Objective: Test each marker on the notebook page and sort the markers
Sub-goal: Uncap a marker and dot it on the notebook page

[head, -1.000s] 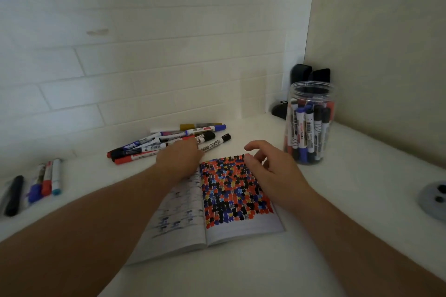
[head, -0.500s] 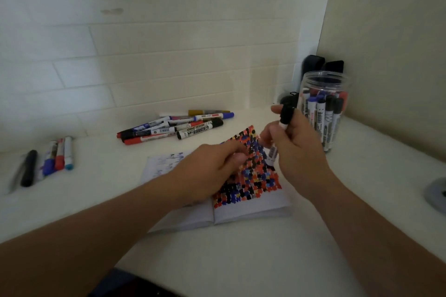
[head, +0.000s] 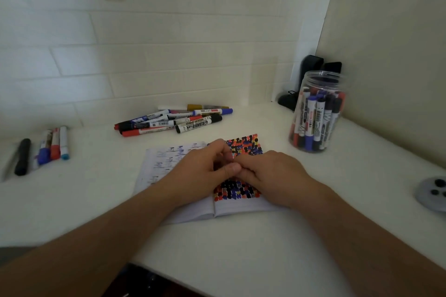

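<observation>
An open notebook (head: 169,159) lies on the white table; its right page (head: 248,144) is filled with red, blue and black dabs. My left hand (head: 202,171) and my right hand (head: 272,176) meet above that page, fingers curled together around the black-capped marker, which is almost wholly hidden between them. A loose pile of markers (head: 169,123) lies behind the notebook. Several more markers (head: 48,147) lie side by side at the far left. A clear plastic jar (head: 316,116) at the right holds several upright markers.
Black objects (head: 311,67) stand in the back corner behind the jar. A grey round thing (head: 432,193) sits at the right edge. The tiled wall runs close behind the pile, and a beige wall closes off the right side.
My right hand took a black-capped marker from the pile and brought it down over the coloured page. My left hand moved right from the notebook's spine to meet it.
</observation>
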`<state>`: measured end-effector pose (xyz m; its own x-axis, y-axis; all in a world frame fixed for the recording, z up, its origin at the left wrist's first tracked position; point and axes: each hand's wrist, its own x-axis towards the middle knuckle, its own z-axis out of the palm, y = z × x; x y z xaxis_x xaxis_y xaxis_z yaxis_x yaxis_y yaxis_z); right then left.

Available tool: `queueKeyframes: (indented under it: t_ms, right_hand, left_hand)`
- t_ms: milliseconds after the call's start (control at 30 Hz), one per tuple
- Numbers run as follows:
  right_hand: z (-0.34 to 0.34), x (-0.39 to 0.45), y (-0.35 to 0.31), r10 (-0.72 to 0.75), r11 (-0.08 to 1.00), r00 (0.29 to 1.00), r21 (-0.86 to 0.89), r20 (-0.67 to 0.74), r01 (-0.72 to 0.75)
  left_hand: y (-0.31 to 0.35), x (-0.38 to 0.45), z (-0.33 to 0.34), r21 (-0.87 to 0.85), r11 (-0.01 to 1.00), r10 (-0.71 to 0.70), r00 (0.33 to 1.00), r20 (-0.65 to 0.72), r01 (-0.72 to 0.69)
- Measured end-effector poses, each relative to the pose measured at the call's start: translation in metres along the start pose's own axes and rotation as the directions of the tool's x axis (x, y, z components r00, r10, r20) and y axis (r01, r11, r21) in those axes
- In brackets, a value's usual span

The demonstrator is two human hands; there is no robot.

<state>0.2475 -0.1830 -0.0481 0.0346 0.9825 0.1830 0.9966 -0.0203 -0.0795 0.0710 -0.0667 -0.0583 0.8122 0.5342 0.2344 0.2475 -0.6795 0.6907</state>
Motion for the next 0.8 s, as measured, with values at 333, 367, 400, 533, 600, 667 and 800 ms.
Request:
queueKeyframes:
  t_ms: [333,367,400,533,600,667,800]
  right_hand:
    - [-0.025,-0.011,0.007,0.378,0.812,0.922,0.51,-0.089,-0.284]
    - [-0.029,-0.012,0.015,0.461,0.7,0.878,0.659,-0.126,-0.273]
    - [-0.034,-0.014,0.024,0.537,0.528,0.836,0.819,-0.116,-0.226]
    - [-0.06,-0.021,0.053,0.489,-0.363,0.869,0.923,0.071,0.128]
    - [-0.069,-0.025,0.057,0.404,-0.418,0.915,0.892,0.014,0.171]
    - [-0.07,-0.029,0.052,0.339,-0.319,0.94,0.937,-0.027,0.142]
    - [-0.043,-0.037,0.032,0.255,0.041,0.964,0.995,0.08,-0.093]
  left_hand:
    - [-0.003,0.003,-0.003,-0.059,0.997,-0.057,0.997,-0.042,0.055]
    - [-0.004,0.003,-0.003,-0.028,0.999,-0.045,0.998,-0.037,0.044]
    - [-0.004,0.002,-0.003,0.007,1.0,-0.025,0.999,-0.031,0.026]
    - [-0.003,0.0,0.0,0.093,0.996,0.018,1.0,0.009,-0.018]
    - [-0.005,0.002,0.001,0.115,0.993,0.036,0.999,0.014,-0.038]
    - [-0.006,0.004,0.002,0.13,0.99,0.049,0.999,0.015,-0.05]
    - [-0.007,0.005,0.002,0.13,0.99,0.058,0.998,0.022,-0.06]
